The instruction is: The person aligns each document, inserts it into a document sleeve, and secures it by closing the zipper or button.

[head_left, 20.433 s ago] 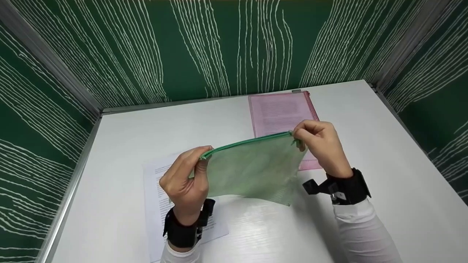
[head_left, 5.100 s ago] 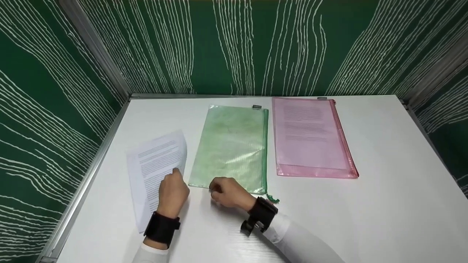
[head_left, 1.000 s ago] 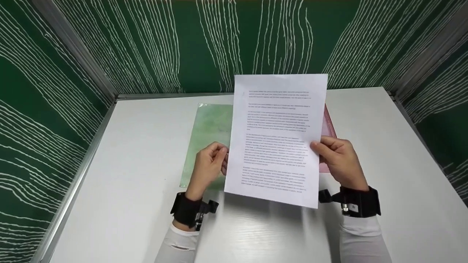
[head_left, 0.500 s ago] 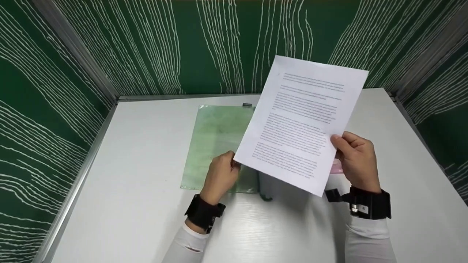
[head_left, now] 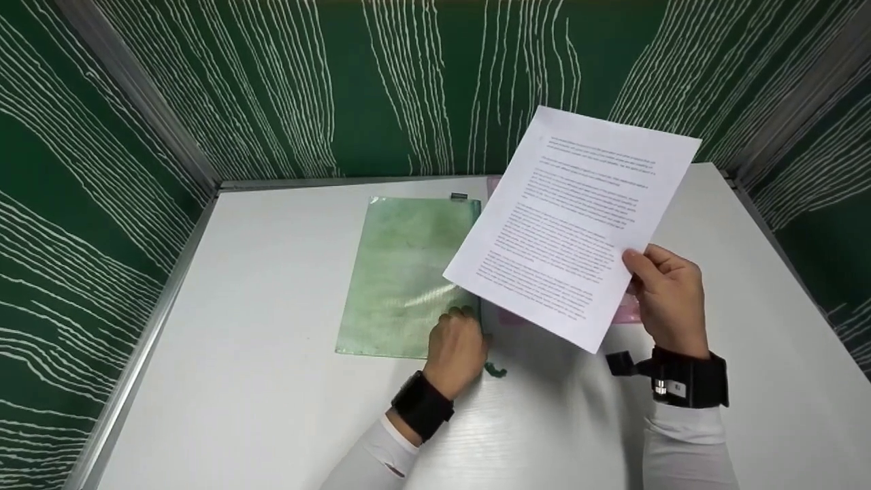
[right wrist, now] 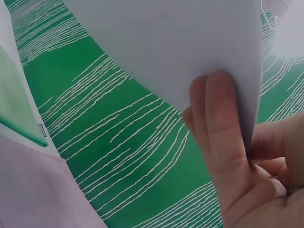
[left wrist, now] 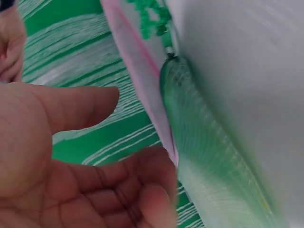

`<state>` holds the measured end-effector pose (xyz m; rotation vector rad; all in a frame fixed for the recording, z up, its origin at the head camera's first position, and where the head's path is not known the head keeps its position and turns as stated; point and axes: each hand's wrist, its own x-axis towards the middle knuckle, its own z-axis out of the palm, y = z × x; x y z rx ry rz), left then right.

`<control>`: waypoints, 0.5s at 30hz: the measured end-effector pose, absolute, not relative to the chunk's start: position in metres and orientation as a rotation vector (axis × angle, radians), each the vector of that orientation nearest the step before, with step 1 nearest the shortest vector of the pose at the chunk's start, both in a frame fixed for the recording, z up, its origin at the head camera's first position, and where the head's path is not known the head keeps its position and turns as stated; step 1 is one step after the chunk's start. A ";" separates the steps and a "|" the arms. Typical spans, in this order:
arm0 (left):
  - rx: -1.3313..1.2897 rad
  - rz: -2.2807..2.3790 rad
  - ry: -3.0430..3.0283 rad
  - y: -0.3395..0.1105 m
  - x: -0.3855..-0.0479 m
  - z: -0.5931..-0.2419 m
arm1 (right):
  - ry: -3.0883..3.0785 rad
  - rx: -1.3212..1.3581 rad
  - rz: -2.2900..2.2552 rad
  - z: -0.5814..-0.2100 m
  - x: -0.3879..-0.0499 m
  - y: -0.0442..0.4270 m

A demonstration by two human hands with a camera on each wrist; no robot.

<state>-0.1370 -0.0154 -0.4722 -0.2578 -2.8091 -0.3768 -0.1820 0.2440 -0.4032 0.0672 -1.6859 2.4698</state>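
Note:
My right hand [head_left: 670, 296] pinches a white printed sheet of paper [head_left: 571, 224] by its right edge, thumb in front and fingers behind. The sheet is tilted and raised above the table. A green zip pouch [head_left: 395, 272] lies flat to the left, its zip along the right side. Over the pouch's near right corner is my left hand [head_left: 459, 350]; the left wrist view shows its thumb [left wrist: 85, 107] apart from loosely bent fingers, with nothing between them. A green cord pull [head_left: 495, 371] lies beside that hand. Behind the paper, a pink zip pouch [head_left: 629, 312] is mostly hidden.
The white table [head_left: 258, 286] meets green walls [head_left: 395, 88] with white streaks at the back and both sides. Metal framing [head_left: 146, 320] runs along the left edge. A dark tab [head_left: 459, 196] sits at the green pouch's top edge.
Earlier both hands held the green pouch, then the paper lay at left. A second ago both hands were at the paper; since then it shifted right and tilted, and my left hand left it for the pouch's corner.

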 end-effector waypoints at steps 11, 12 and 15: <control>-0.238 -0.032 -2.742 -0.017 -0.139 -0.484 | -1.808 0.025 2.467 -0.406 -0.182 0.250; -0.250 -0.051 -2.745 -0.019 -0.138 -0.483 | -1.822 0.021 2.462 -0.406 -0.182 0.250; -0.269 -0.085 -2.776 -0.025 -0.137 -0.481 | -1.861 0.019 2.454 -0.406 -0.183 0.251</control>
